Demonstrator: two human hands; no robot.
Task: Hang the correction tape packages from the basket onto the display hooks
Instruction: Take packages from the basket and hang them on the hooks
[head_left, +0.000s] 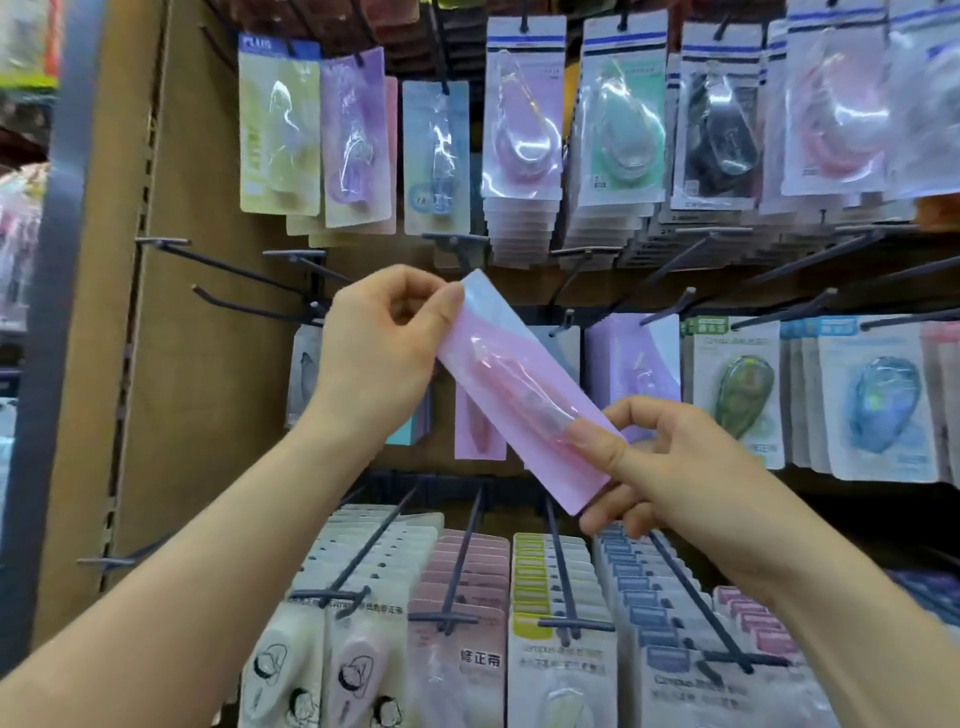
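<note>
A long pink correction tape package (519, 384) is held tilted in front of the display, its top end up and to the left. My left hand (379, 353) pinches that top end between thumb and fingers. My right hand (670, 467) pinches the lower end, thumb on the front. Just behind it, a middle-row hook (563, 322) carries a matching pink package (475, 431). Bare hooks (244, 306) stick out at the left of that row. The basket is out of sight.
Rows of packaged correction tapes hang on hooks: a top row (524, 114), a middle row at right (878, 400), and a full bottom row (457, 597) below my arms. A brown side panel (171, 364) bounds the display on the left.
</note>
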